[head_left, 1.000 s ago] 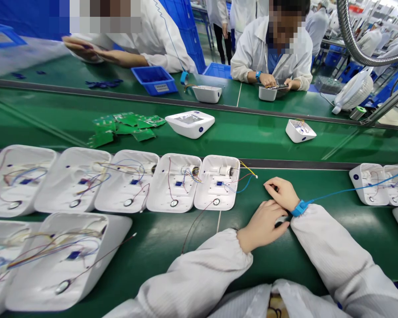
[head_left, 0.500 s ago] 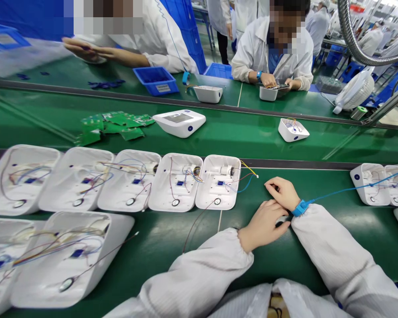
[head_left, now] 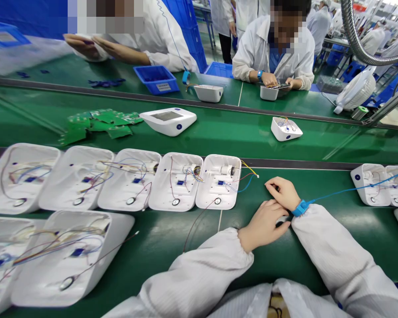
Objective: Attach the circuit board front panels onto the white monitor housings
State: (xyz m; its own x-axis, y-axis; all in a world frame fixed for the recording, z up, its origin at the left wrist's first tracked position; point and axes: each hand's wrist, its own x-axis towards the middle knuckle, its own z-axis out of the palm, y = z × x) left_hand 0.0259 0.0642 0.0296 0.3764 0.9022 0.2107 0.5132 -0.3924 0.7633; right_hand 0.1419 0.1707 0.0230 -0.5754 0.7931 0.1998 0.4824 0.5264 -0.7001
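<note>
My left hand point(head_left: 264, 224) rests on the green bench, back upward, its thumb apart from its partly hidden fingers. Just beyond it, and touching it, lies my right hand point(head_left: 284, 193), loosely bent with a gap between thumb and forefinger. I see nothing held in either. A blue wrist strap point(head_left: 300, 208) with a blue cord circles my right wrist. Left of my hands, the nearest white housing point(head_left: 234, 194) lies open side up, with a round metal disc point(head_left: 217, 201), a small blue board point(head_left: 220, 183) and loose wires whose connector point(head_left: 258, 176) hangs over its right side.
More open housings point(head_left: 175, 207) with wires line the bench to the left; others point(head_left: 361, 187) stand right. On the belt point(head_left: 232, 132) lie green circuit boards point(head_left: 102, 123), a white device with a screen point(head_left: 168, 121) and a wired housing point(head_left: 286, 130). Two co-workers sit opposite, near a blue bin point(head_left: 156, 80).
The circuit boards, the screen device and the wired housing on the belt have shifted left. One co-worker's hands opposite have moved slightly. My own hands stay where they were.
</note>
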